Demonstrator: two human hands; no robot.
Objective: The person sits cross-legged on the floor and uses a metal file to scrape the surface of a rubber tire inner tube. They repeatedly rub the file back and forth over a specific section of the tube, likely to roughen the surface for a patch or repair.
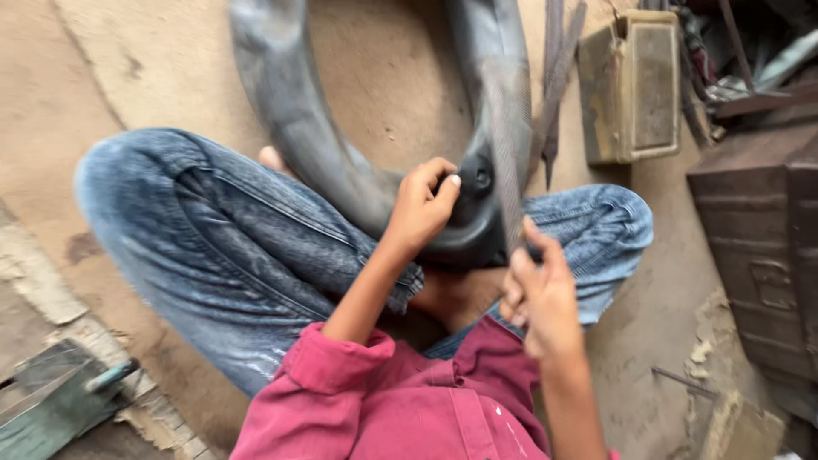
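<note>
- The floor (153, 68) is spreading out bare and sandy-brown beneath the rubber inner tube, which is serving as the landmark here.
- The person's legs in blue jeans (230, 247) are folding cross-legged on the floor, passing under the near end of the tube.
- The rubber inner tube (294, 119) is lying as a dark grey loop, its near bend resting across the person's lap and its far part running out of the top of the picture.
- A red shirt (400, 400) is showing nearer the camera than the tube, at the bottom edge.
- A dark rusty metal trunk (754, 247) is sitting well to the right of the tube.
- A worn metal box (630, 85) is standing to the right of the tube's far part, between the tube and the trunk.
- A long flat file (509, 145) is crossing over the tube's right side, blurred, its lower end meeting the right hand.
- The left hand (420, 209) is closing on the near bend of the tube, fingers curled over the rubber and thumb pressing beside a round dark valve spot (482, 177).
- The right hand (541, 298) is sitting just nearer the camera than the tube, wrapping tightly around the lower end of the file.
</note>
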